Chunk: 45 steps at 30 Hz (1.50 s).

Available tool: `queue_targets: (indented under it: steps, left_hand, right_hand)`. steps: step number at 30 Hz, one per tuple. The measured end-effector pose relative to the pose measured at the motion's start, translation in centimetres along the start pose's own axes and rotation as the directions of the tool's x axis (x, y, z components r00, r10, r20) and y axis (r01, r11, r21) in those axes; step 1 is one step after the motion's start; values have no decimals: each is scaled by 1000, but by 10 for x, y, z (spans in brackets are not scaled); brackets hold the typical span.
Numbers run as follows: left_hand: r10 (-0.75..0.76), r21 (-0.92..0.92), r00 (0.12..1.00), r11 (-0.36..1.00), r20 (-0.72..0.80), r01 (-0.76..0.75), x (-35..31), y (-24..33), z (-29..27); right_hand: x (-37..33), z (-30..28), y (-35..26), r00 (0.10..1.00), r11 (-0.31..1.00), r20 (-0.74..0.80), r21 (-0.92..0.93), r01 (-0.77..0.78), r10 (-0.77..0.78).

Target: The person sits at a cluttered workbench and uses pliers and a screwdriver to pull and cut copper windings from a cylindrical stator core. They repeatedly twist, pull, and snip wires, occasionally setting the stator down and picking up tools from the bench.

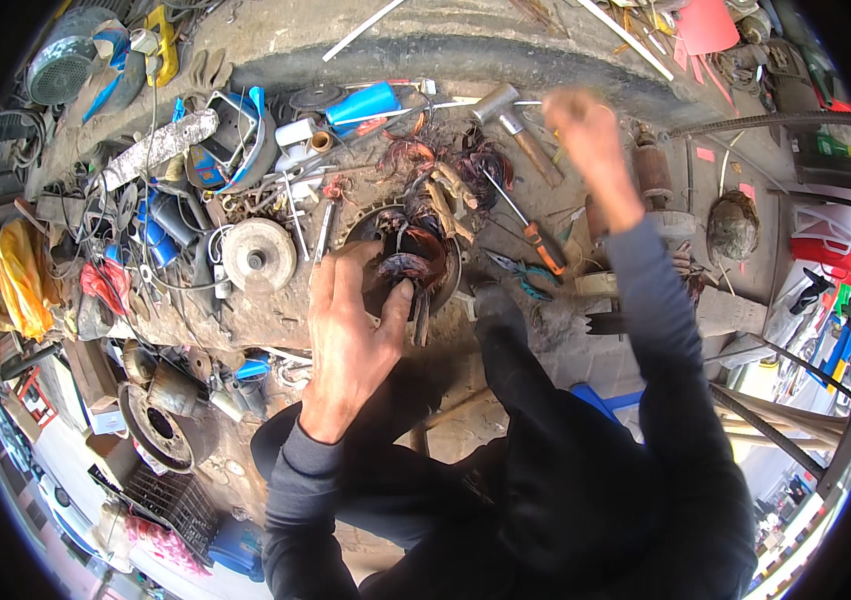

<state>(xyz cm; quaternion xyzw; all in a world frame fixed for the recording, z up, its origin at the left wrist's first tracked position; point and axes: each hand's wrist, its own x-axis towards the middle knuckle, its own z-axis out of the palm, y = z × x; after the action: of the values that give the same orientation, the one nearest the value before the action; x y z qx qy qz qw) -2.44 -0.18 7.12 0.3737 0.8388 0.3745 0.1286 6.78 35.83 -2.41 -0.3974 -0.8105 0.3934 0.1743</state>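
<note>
My left hand [350,330] grips the near-left side of a round motor stator [413,265], thumb and fingers spread about its dark reddish copper windings. Its core is partly hidden by the fingers. Loose copper wire [485,160] and brown strips [450,200] stick out at its far side. My right hand [590,135] is raised off to the right, smeared by motion, so whether it holds anything cannot be made out. Between the two hands lie a hammer [533,150], an orange-handled screwdriver [543,250] and teal-handled pliers [525,272].
Left of the stator sit a pale round disc-like part [258,257] and a wrench-like tool [325,230]. A blue cylinder [365,103] lies behind. Motor parts and cables crowd the left. Rotors [652,170] stand at right, near a metal frame [775,440].
</note>
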Motion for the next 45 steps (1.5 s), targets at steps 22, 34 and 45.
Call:
queue_targets:
  steps: [22,34,45]
  left_hand:
    - [-244,167,944,963,222,210,-13,-6,15]
    - [-165,-169,981,969,105,181,-27,-42,-7]
    - [-887,-906,321,-207,332,368,-73,-90,131]
  right_hand:
    - [-188,39,-42,929,844,366,483,-233,47]
    - [-79,77,-40,952,913,283,409,-9,-118]
    - [-76,149,21,938,742,346,620,-254,32]
